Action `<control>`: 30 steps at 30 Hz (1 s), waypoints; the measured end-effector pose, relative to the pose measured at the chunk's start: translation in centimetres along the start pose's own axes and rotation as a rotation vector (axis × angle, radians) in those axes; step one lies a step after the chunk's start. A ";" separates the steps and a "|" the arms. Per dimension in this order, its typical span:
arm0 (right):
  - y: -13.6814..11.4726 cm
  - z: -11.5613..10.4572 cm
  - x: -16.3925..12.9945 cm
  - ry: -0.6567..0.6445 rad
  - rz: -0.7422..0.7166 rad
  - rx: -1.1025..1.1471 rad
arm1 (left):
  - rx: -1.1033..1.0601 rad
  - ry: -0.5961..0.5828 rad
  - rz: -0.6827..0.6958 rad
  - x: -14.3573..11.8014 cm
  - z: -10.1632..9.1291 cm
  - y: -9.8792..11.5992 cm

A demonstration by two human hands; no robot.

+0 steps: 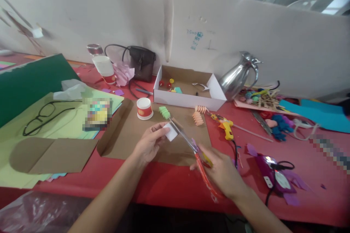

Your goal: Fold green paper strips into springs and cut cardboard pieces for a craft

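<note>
Between the thumb and fingers of my left hand [151, 141] is a small white piece of paper [171, 132]. My right hand [222, 171] is closed round the handles of red-handled scissors [201, 167], whose blades point up and left, beside the white paper; whether they touch it I cannot tell. Both hands are above a brown cardboard sheet [123, 138]. Just beyond the paper lies a green folded paper strip [164, 112]. Orange folded strips [198, 118] lie to the right, and a red and white paper cup [144, 109] stands to the left.
Behind the cardboard is an open white box [188, 100] with small pieces inside. A yellow glue gun [226, 129] and a purple power box [276, 174] with a cord lie to the right. A metal jug [237, 76] leans at the wall. Glasses [39, 118] rest on green paper at left.
</note>
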State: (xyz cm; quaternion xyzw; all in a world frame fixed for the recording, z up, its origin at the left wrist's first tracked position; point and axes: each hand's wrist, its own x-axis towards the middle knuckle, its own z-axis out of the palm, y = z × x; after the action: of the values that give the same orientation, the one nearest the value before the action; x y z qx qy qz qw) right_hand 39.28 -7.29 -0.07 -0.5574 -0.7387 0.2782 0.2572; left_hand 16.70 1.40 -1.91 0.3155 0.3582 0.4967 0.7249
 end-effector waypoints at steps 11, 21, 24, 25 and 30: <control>1.6 -0.1 2.3 0.054 0.199 -0.499 | 0.033 -0.063 0.063 0.0 0.0 -0.2; 0.8 -0.2 4.1 0.226 -0.083 -0.314 | 0.025 -0.177 0.120 0.0 0.1 -0.5; -0.5 0.9 5.7 0.185 -0.122 0.206 | 0.018 -0.155 0.068 -0.1 0.3 -0.5; -0.8 1.2 6.2 0.149 -0.129 0.336 | 0.021 -0.139 0.063 -0.1 0.4 -0.5; -0.7 2.5 8.0 0.091 -0.173 0.635 | 0.071 -0.074 0.106 0.2 0.1 -0.7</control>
State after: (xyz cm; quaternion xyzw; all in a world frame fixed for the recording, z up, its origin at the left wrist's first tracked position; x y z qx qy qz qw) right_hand 35.10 0.00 -0.83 -0.3966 -0.6474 0.4464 0.4735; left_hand 17.22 1.33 -2.45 0.3778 0.3311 0.5094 0.6987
